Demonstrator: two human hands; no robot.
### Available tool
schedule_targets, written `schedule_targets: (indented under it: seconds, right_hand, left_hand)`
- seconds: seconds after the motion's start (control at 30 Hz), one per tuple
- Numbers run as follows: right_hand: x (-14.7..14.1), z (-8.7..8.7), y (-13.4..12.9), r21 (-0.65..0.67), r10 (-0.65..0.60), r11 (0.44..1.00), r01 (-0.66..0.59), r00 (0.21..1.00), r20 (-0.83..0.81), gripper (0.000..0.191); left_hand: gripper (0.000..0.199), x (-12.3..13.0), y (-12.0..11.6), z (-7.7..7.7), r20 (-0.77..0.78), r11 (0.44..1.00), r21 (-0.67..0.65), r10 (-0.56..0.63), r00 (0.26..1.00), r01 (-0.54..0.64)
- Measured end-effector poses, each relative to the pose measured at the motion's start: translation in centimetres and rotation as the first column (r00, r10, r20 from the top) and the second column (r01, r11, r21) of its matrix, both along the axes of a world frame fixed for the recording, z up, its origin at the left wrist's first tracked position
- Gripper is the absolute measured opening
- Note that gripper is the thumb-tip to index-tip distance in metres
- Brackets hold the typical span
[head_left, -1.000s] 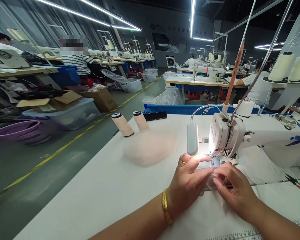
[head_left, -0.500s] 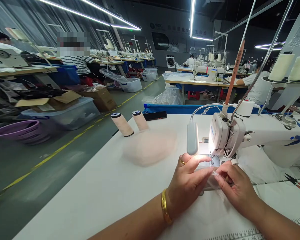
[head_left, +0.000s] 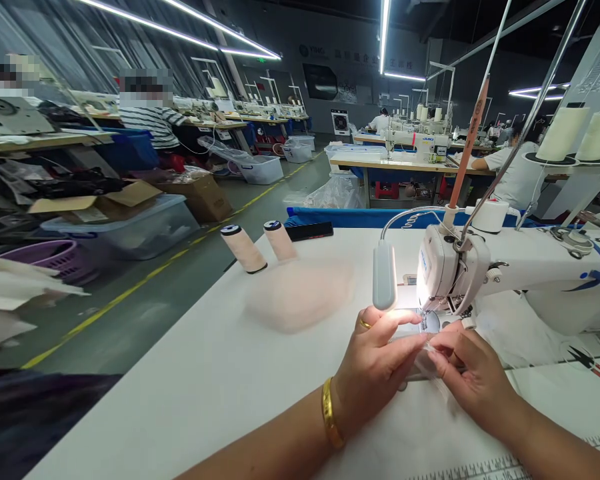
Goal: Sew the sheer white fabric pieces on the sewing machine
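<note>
My left hand (head_left: 380, 357) is just in front of the sewing machine's needle area, its index finger stretched toward the presser foot (head_left: 423, 320) and its thumb pressed on a thin edge of sheer white fabric (head_left: 434, 383). Close beside it, my right hand (head_left: 473, 377) pinches the same fabric between thumb and bent fingers. The fabric hangs down over the table edge side, pale and hard to outline. The white sewing machine (head_left: 443, 263) stands behind both hands, and a small lamp (head_left: 384, 275) lights the needle plate. My fingers partly hide the fabric's edge.
Two thread cones (head_left: 244, 249) and a dark flat object (head_left: 310, 231) lie at the table's back left, by a blurred pale patch. Red-handled snips (head_left: 597, 368) rest at the right. A ruler scale (head_left: 500, 467) runs along the front. Co-workers sit at machines beyond.
Pale cloth and a dark garment, seemingly of someone passing, have entered at the left edge. Both my hands stay almost in place, with the fabric shifted slightly between the fingers.
</note>
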State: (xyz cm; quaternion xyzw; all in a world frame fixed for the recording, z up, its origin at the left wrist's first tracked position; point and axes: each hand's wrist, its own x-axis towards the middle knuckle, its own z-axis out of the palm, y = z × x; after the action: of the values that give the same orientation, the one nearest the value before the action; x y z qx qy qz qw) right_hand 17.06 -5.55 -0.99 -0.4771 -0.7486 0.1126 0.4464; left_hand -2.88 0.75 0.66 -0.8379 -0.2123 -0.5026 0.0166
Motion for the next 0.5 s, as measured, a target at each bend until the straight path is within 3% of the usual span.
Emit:
schedule_targets:
  seconds: [0.3, 0.5]
  right_hand:
    - [-0.04, 0.12, 0.02, 0.041, 0.073, 0.996, -0.074, 0.997, 0.021, 0.028]
    - [0.00, 0.08, 0.02, 0.009, -0.013, 1.000, 0.012, 1.000, 0.012, 0.013]
  left_hand:
    - [0.021, 0.02, 0.00, -0.09, -0.014, 1.000, 0.001, 0.009, 1.000, -0.009]
    - [0.020, -0.09, 0.02, 0.07, -0.016, 1.000, 0.009, 0.017, 1.000, -0.017]
